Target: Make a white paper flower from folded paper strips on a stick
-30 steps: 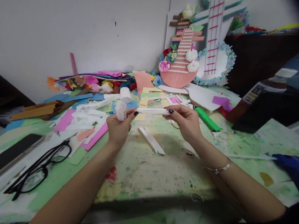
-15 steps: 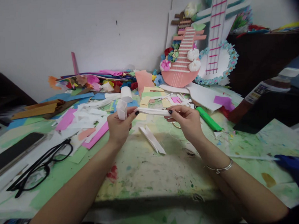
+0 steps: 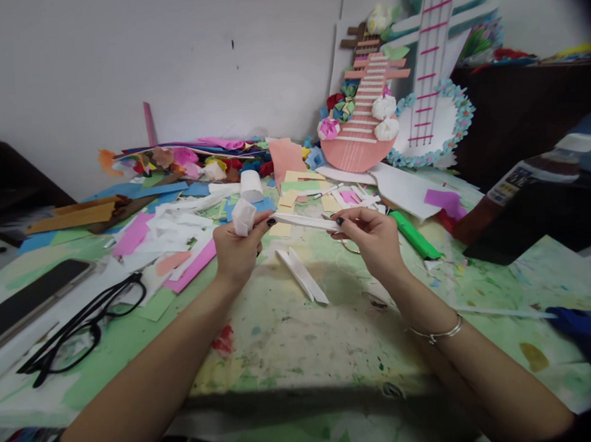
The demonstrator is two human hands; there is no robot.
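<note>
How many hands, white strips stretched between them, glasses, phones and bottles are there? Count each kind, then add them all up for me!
Hands: 2 (left hand, right hand)
White strip between them: 1
Glasses: 1 pair
Phone: 1
Bottle: 1
Total: 6

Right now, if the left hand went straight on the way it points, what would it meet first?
Probably the pale yellow paper pieces on the table ahead, though the left hand may pass above them; depth is unclear.

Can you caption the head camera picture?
Left hand and right hand hold a thin white paper strip above a paint-stained green table.
</note>
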